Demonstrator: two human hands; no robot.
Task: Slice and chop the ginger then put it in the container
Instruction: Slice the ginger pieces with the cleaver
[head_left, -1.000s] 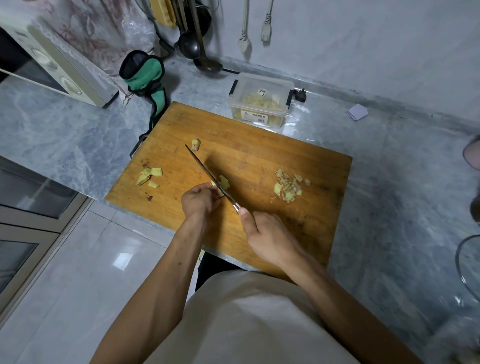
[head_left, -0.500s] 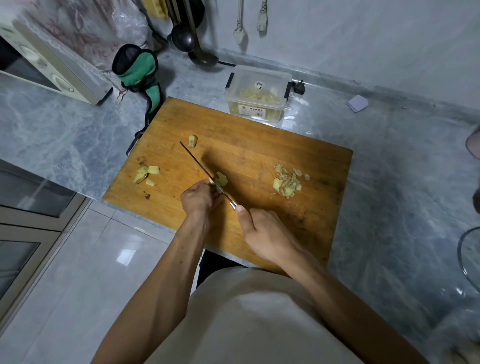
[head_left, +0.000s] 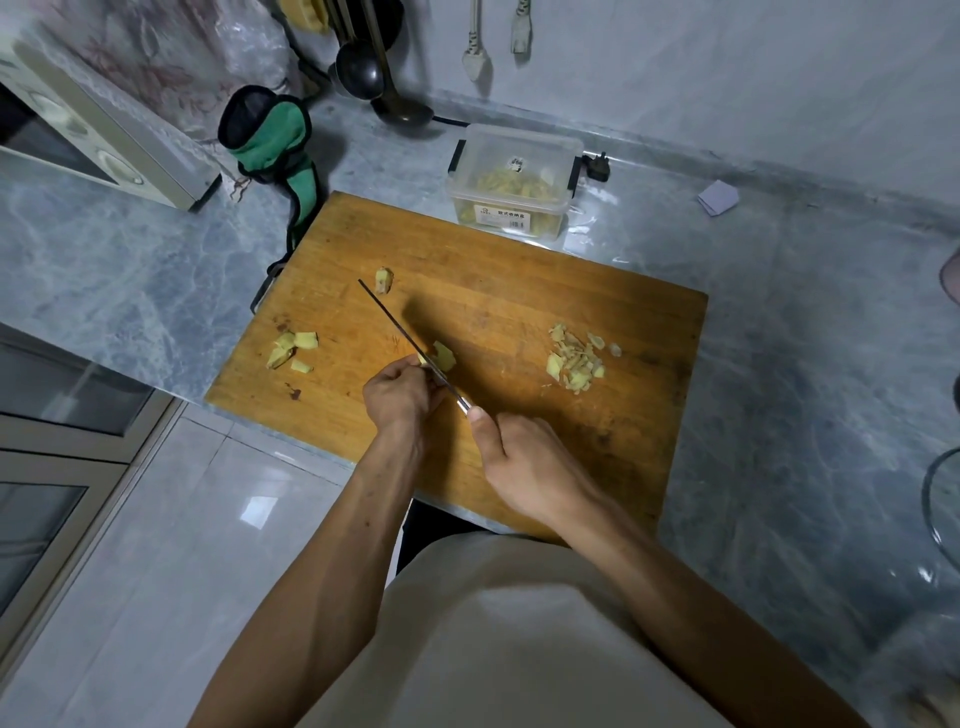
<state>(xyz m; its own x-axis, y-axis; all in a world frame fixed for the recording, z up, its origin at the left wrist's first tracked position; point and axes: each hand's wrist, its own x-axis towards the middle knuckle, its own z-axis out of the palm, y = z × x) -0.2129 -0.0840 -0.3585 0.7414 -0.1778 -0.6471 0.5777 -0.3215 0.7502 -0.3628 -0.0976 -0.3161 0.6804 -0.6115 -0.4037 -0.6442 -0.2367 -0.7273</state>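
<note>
Grey marble counter (head_left: 130, 270), pale wall (head_left: 727, 73), glossy tiled floor (head_left: 171, 519), dim light.

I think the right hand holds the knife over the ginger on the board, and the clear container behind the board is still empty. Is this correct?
Not quite. The clear container is not empty: the head view shows yellowish ginger pieces already inside it. The rest holds: the right hand holds the knife over the ginger on the board, and the container stands behind the board.

A cutting board (head_left: 519, 291) lies on the table (head_left: 130, 270). A container (head_left: 511, 182) sits behind it, a microwave (head_left: 98, 130) far left, chopped ginger (head_left: 576, 358) on the board's right.
</note>
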